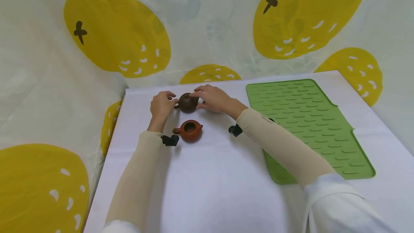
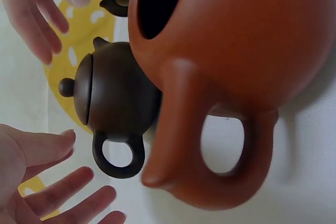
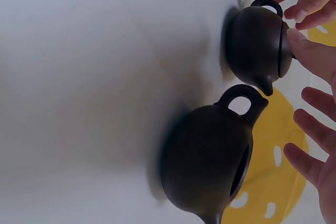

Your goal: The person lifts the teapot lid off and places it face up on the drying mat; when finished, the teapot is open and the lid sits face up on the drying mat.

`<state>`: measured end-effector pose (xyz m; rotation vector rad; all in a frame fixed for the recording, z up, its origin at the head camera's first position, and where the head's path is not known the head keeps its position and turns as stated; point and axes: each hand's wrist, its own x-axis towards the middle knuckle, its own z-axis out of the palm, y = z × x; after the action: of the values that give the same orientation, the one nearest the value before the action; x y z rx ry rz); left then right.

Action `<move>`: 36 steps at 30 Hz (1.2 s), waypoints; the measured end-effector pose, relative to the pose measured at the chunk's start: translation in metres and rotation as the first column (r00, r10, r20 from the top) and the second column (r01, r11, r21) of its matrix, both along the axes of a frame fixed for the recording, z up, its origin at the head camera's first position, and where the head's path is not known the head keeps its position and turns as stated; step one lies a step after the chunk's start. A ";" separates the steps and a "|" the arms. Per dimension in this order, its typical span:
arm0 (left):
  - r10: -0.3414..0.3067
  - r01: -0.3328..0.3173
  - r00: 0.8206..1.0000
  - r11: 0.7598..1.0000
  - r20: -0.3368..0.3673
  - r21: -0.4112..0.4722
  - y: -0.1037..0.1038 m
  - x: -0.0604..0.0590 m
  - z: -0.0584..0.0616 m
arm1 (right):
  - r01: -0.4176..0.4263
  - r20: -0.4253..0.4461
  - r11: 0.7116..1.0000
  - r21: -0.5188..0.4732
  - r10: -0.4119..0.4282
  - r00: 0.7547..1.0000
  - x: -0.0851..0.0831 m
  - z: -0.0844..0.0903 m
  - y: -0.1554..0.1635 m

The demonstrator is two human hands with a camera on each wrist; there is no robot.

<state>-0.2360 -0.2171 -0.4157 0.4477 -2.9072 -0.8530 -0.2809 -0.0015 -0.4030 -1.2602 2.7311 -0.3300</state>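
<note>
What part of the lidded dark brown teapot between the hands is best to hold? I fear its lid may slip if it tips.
Probably the loop handle of the dark brown teapot, taken from the side of the left hand, which it faces, with a fingertip on the lid knob. The pot stands upright, lid seated, spout toward the right hand.

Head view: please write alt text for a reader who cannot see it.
Two hands, left and right, flank a dark brown lidded teapot at the far edge of a white table. An orange teapot with no lid stands just nearer the person, and a green ridged mat lies to the right. Behind hangs a white cloth with yellow fruit shapes.
</note>
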 end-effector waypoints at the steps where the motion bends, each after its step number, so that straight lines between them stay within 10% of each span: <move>1: 0.001 -0.001 1.000 1.000 0.011 0.002 0.000 -0.001 0.000 | -0.003 -0.002 1.000 0.003 0.003 1.000 -0.001 -0.001 -0.002; 16: 0.018 -0.016 0.991 1.000 0.136 -0.014 0.001 -0.009 0.004 | -0.041 -0.045 0.997 0.072 0.044 0.998 -0.004 -0.017 -0.030; 36: 0.031 -0.030 0.994 1.000 0.101 -0.004 0.001 -0.009 -0.006 | 0.030 -0.102 1.000 0.009 -0.028 0.994 0.003 -0.024 -0.037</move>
<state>-0.2449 -0.2160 -0.4219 0.5491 -2.9834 -0.8467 -0.2778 -0.0383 -0.4273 -1.2697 2.8344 -0.2600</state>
